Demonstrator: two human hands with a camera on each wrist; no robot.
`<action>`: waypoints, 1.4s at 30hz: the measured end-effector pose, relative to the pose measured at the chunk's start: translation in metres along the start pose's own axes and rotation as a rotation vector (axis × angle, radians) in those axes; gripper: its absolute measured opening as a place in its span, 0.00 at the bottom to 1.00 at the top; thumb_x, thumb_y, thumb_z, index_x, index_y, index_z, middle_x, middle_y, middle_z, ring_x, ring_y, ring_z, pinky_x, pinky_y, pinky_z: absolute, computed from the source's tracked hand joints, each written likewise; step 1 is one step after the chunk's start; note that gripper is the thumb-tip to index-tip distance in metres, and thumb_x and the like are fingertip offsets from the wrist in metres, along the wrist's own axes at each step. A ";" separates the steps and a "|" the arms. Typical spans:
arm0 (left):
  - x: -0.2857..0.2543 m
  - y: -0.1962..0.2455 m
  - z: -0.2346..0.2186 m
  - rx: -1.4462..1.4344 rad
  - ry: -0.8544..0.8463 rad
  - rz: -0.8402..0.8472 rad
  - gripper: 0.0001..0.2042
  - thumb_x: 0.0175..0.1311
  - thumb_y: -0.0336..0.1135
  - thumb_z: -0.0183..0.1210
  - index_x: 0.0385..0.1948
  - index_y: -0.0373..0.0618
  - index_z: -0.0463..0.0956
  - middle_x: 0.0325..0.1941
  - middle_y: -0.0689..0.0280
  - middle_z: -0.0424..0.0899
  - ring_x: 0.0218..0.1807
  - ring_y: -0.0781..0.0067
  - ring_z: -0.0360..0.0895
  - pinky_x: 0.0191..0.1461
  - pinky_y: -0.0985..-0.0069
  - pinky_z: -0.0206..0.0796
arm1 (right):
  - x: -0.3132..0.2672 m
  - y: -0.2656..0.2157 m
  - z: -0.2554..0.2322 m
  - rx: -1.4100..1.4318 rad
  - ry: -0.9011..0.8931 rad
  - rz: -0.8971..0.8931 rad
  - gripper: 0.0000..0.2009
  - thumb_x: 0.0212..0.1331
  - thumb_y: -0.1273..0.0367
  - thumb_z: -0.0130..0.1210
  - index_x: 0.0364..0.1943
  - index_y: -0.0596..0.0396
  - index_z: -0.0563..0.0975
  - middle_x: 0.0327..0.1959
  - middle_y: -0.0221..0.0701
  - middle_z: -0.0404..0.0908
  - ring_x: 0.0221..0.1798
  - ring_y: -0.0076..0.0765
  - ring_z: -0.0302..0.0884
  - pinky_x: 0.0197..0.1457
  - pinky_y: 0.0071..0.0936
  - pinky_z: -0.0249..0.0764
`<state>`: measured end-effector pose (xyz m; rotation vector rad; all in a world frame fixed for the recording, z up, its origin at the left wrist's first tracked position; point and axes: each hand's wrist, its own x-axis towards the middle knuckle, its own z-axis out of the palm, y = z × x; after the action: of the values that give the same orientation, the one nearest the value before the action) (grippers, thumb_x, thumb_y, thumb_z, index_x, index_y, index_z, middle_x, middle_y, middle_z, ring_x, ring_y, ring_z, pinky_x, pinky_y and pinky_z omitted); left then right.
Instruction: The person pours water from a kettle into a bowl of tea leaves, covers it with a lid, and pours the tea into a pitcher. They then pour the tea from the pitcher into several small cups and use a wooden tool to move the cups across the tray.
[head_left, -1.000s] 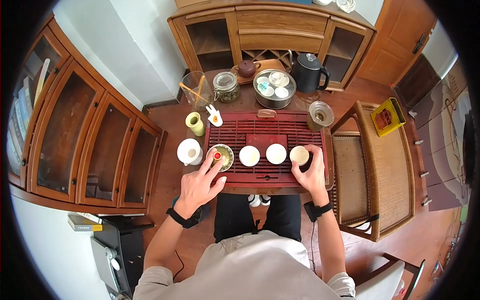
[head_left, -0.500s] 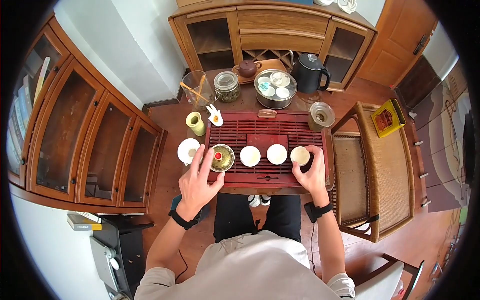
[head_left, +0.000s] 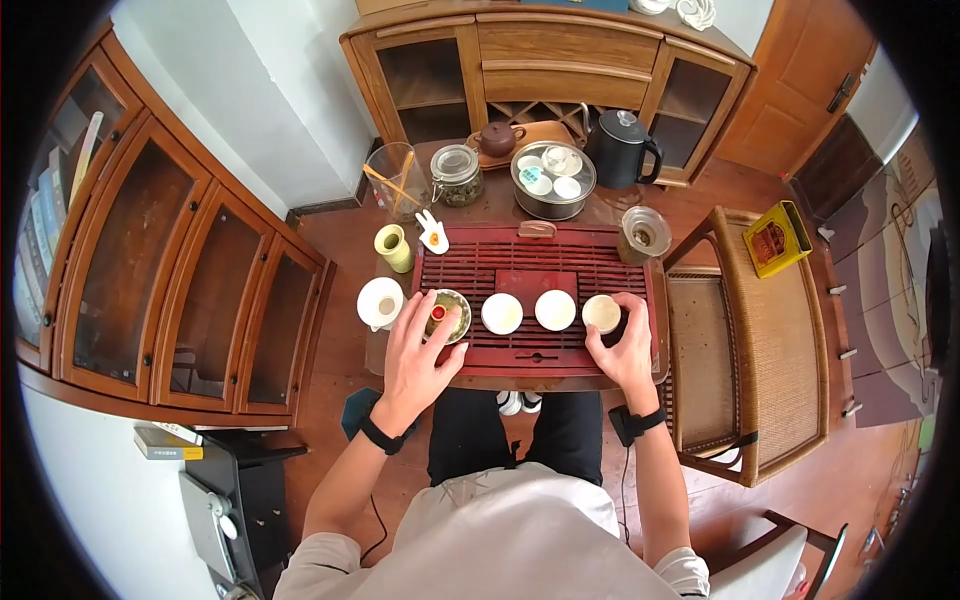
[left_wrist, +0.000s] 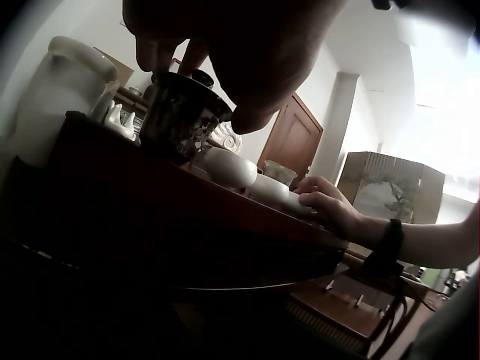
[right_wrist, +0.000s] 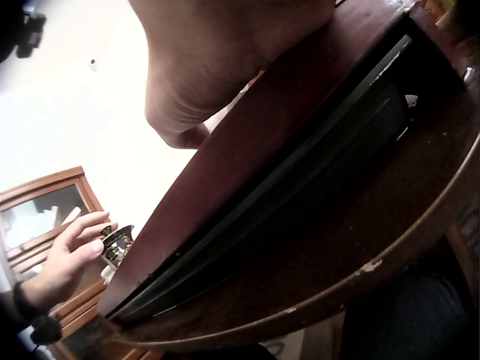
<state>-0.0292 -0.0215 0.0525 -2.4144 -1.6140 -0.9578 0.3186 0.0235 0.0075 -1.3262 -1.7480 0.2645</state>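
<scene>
At the left end of the red tray (head_left: 478, 357), my left hand (head_left: 420, 352) spreads its fingers over the lidded bowl (left_wrist: 180, 120) (red-topped knob (head_left: 438, 312)); toward its right end, my right hand (head_left: 629, 348) pinches a pale cup (head_left: 600, 314).

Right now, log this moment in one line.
Left hand: at lidded bowl; right hand: gripping rightmost cup; tray: two more cups between

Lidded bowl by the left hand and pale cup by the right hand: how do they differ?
The lidded bowl is dark and patterned, while the pale cup looks plain. The lidded bowl wears a lid with a red-topped knob; the pale cup has none. Seen from above, the lidded bowl is also wider than the pale cup. Both stand on the red tray.
</scene>
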 end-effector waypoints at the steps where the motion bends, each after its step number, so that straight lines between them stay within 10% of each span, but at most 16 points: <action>1: -0.002 0.000 0.001 0.000 0.000 -0.002 0.30 0.59 0.35 0.74 0.66 0.51 0.80 0.76 0.49 0.71 0.75 0.39 0.69 0.75 0.48 0.68 | 0.000 0.000 0.000 0.000 -0.002 -0.001 0.30 0.52 0.71 0.70 0.59 0.59 0.70 0.55 0.46 0.75 0.58 0.58 0.76 0.64 0.48 0.75; 42: 0.013 0.001 0.010 -0.195 0.107 -0.171 0.25 0.53 0.34 0.78 0.49 0.41 0.75 0.67 0.50 0.83 0.67 0.43 0.78 0.68 0.52 0.76 | 0.000 0.002 0.001 -0.004 0.007 0.020 0.28 0.52 0.69 0.71 0.57 0.59 0.70 0.55 0.45 0.77 0.58 0.57 0.78 0.65 0.47 0.75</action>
<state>-0.0202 -0.0075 0.0520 -2.3242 -1.7874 -1.3058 0.3190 0.0243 0.0058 -1.3470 -1.7306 0.2671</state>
